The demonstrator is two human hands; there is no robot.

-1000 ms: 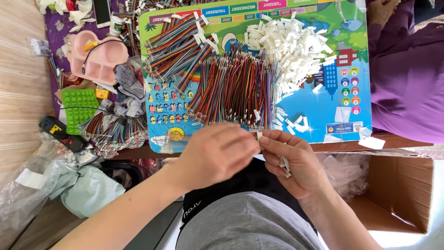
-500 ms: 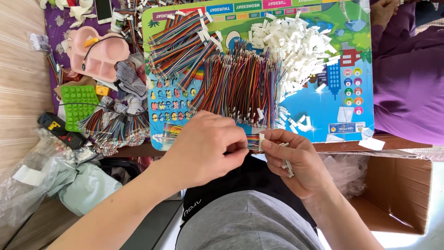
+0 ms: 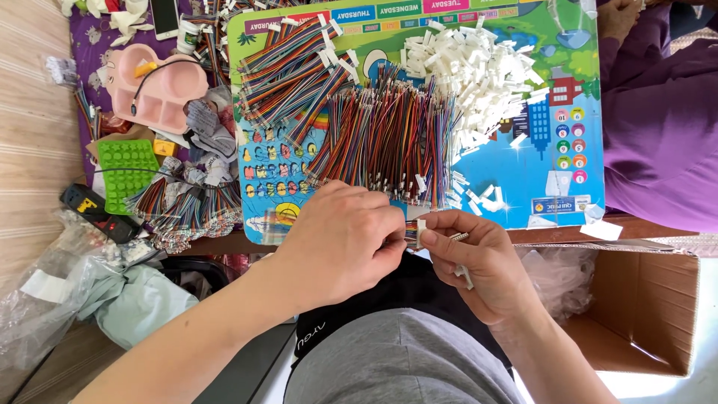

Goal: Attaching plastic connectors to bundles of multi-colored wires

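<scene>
1. a colourful children's play board (image 3: 568, 90) covers the table, a row of coloured rectangular label tiles along its far edge and round numbered dots in a column near its right side; an open brown cardboard box (image 3: 643, 299) sits below the table's near right corner.
2. a broad fan of multicoloured ribbon wires (image 3: 389, 142) lies mid-board, a heap of white plastic connectors (image 3: 479, 67) just beside it on the right.
3. the left hand (image 3: 340, 239) is closed down, fingertips pinching the striped wire end (image 3: 410, 232) at the board's near edge.
4. the right hand (image 3: 479, 262) holds a small white connector housing (image 3: 422, 228) between thumb and forefinger, touching that wire end, spare pieces tucked under its other fingers.
5. judged from this, seating goes best with the wire tips kept flat, in colour order and square to the housing, pressed in evenly rather than at a tilt.
</scene>
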